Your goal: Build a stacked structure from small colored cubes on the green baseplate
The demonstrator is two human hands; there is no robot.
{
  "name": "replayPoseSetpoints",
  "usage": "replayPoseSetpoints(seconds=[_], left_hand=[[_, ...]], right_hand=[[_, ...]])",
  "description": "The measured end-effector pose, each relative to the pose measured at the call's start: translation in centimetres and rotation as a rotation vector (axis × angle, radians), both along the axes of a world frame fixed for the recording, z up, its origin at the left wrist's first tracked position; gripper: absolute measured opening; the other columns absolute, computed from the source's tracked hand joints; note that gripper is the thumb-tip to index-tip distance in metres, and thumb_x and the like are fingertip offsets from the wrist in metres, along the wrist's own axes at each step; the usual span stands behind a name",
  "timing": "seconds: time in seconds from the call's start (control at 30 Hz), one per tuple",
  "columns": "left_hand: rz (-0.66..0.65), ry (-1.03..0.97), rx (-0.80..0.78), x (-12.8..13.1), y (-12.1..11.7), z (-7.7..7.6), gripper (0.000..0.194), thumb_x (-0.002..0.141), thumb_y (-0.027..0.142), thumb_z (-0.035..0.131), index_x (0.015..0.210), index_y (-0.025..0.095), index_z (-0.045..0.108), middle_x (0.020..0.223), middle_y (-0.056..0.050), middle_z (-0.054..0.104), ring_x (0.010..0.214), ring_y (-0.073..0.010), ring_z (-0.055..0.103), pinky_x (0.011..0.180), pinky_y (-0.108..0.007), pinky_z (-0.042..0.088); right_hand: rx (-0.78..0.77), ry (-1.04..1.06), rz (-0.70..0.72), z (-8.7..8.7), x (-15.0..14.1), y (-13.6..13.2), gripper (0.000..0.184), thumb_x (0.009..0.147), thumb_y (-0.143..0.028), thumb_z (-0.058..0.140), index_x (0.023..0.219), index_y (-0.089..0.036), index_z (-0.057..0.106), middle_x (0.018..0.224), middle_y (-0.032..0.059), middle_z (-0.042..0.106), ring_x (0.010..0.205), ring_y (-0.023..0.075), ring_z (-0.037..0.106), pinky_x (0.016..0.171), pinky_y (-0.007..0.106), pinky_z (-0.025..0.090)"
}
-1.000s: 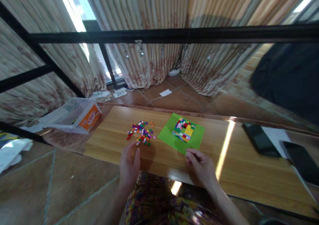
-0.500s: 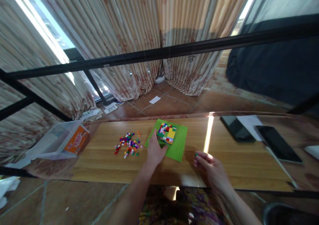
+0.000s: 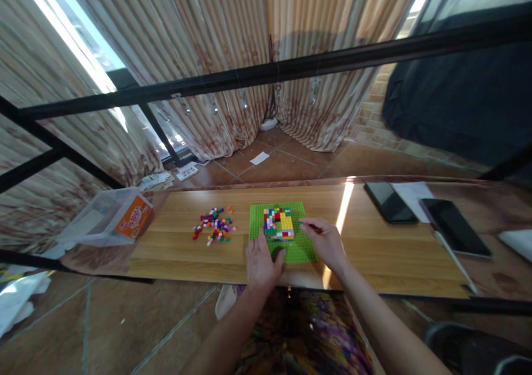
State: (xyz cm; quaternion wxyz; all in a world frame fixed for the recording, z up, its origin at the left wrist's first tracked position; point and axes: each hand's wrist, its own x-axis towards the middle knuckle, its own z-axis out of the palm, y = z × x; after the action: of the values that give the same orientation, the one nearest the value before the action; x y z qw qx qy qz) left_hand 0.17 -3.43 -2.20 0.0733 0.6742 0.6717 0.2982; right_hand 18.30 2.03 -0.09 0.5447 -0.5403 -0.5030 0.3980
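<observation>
A green baseplate [image 3: 306,248] lies on the wooden board, carrying a low square build of coloured bricks [image 3: 286,222] with a gap in its top layer. My left hand [image 3: 262,261] rests on the plate's lower left, thumb and fingers spread, fingertips at the near left corner of the build. Over the plate's right edge, my right hand [image 3: 323,241] pinches a small green brick [image 3: 301,223], mostly hidden by the fingertips. The brick is just right of the build. A pile of loose small bricks [image 3: 216,226] lies left of the plate.
A clear plastic box [image 3: 100,220] with an orange label stands at the board's left end. On the right lie two dark phones [image 3: 390,203], a white paper [image 3: 413,198] and a thin white stick [image 3: 455,261]. A black metal bar [image 3: 257,76] crosses beyond the board.
My right hand has moved left and away from me, bringing the green brick near the build. The baseplate has turned to lie nearly square, with my left hand still on it.
</observation>
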Motion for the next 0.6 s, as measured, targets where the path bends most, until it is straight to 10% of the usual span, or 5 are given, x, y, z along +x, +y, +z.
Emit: replayPoseSetpoints(seconds=[0.6], left_hand=[[-0.073,-0.104,-0.014,-0.3,-0.1,-0.1,0.082,0.082,0.043,0.069,0.152,0.02,0.032,0.134,-0.018,0.058,0.119,-0.0362,0.055,0.103,-0.055,0.045]], right_hand=[[0.03,-0.118,0.082,0.0,-1.6,2.1,0.019,0.08,-0.044,0.074,0.089,-0.03,0.082,0.114,0.006,0.069,0.106,0.0239,0.065,0.089,0.039,0.053]])
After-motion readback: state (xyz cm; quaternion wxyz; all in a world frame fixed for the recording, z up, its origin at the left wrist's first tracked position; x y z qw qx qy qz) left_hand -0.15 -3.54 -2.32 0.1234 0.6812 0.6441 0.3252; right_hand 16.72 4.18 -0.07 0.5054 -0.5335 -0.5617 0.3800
